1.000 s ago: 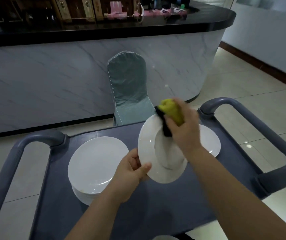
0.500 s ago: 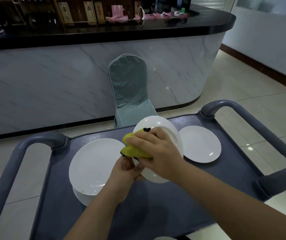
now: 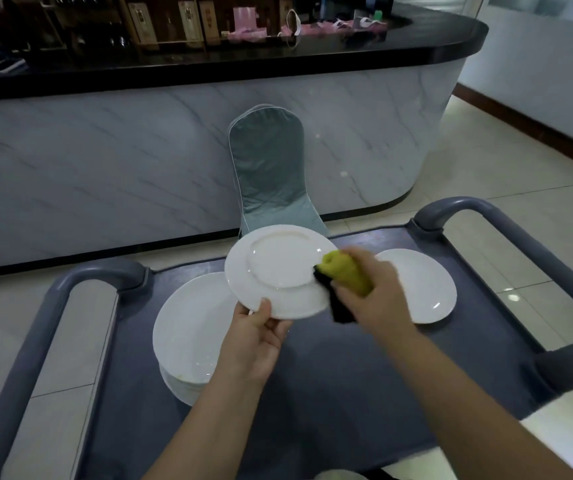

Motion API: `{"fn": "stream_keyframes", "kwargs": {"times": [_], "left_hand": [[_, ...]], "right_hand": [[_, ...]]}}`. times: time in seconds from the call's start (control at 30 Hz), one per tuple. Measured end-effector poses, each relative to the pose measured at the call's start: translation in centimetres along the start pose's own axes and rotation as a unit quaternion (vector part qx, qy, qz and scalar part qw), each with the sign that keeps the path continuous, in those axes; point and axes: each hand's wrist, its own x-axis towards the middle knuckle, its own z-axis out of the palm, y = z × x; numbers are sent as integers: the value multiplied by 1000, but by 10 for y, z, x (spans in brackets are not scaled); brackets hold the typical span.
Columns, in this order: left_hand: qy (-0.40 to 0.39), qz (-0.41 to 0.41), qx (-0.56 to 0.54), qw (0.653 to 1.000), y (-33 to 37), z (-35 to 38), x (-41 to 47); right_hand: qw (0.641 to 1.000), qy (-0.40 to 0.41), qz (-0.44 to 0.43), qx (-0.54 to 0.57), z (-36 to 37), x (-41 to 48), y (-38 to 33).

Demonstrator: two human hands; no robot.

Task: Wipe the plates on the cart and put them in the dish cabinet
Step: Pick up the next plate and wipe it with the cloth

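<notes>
My left hand (image 3: 255,337) pinches the near rim of a white plate (image 3: 278,271), held tilted above the grey cart (image 3: 312,393) with its underside ring facing me. My right hand (image 3: 371,296) grips a yellow and black cloth (image 3: 343,277) and presses it on the plate's right edge. A stack of white plates (image 3: 188,334) sits on the cart's left side. A single white plate (image 3: 420,285) lies flat on the right, partly behind my right hand.
The cart has thick grey handle bars on the left (image 3: 35,327) and right (image 3: 534,258). A chair with a teal cover (image 3: 269,174) stands just beyond the cart, against a marble-fronted counter (image 3: 139,150) with a black top. Tiled floor opens to the right.
The held plate has been turned so its underside faces me. My right hand with the cloth moved from the plate's left side to its right edge.
</notes>
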Motion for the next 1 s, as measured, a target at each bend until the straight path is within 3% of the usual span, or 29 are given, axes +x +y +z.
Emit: {"fn": "stream_keyframes", "kwargs": {"times": [0.07,0.13,0.17,0.27,0.3,0.43,0.5,0.53,0.6,0.67,0.73,0.87,1.0], "left_hand": [[7,4,0,1000,-3,4,4],[2,1,6,1000,-4,6,5],[-4,-5,-3,1000,-4,6,4],[-21,-16,-37,999,-2,7,3],[-24,-18,-38,999,-3,8,3],[-38,-21,24,999,-7,10,-1],[-48,-22,31,998,-7,8,-2],[-59,-20,22,998,-5,7,-3],[-84,-10,26,996,2,3,-4],[-109,1,76,991,7,2,-7],[-131,7,140,981,7,5,-9],[-146,24,207,967,5,17,-5],[-166,15,146,975,10,19,7]], "right_hand": [[989,-38,-132,-54,27,-29,-16],[974,-42,-207,-87,37,-40,-19],[978,-24,-193,-76,34,-39,-14],[998,62,-25,-23,8,-32,11],[997,76,-9,-23,3,-32,13],[981,23,-175,-78,29,-52,-14],[976,9,-202,-76,28,-54,-9],[984,21,-170,-49,21,-50,-1],[997,67,-25,15,2,-31,16],[988,98,114,42,-15,9,29],[979,94,173,57,-19,55,25],[997,61,-40,-17,10,92,-30],[975,-26,-210,-65,20,35,-36]]}}
